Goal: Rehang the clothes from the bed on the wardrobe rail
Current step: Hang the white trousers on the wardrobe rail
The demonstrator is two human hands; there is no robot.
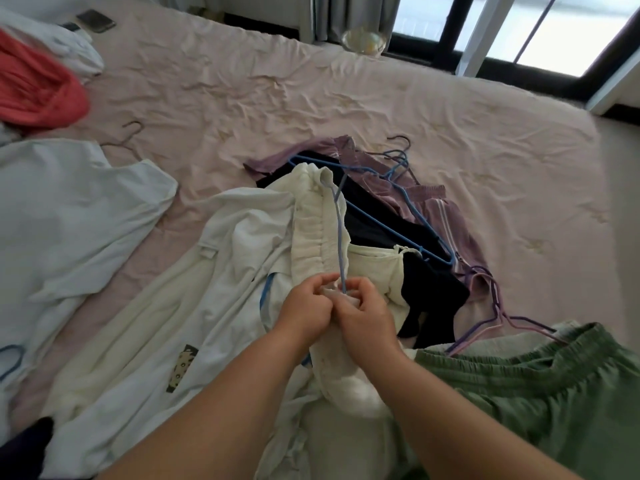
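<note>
**Fastening cream cloth to a hanger**

Rumpled pink bedsheet (346, 98), strewn with clothes. Soft, light cream gathered-waist garment (311, 216) lying mid-bed, likely floppy; best gripped at waistband. Left hand (306, 311) and right hand (363, 320) pinched together around cloth and thin blue wire hanger (341, 237) between fingertips.

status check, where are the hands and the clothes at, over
Left hand and right hand both pinching cream garment at blue hanger. Still on bed. Tangled hangers, dark and purple clothes alongside.
</note>
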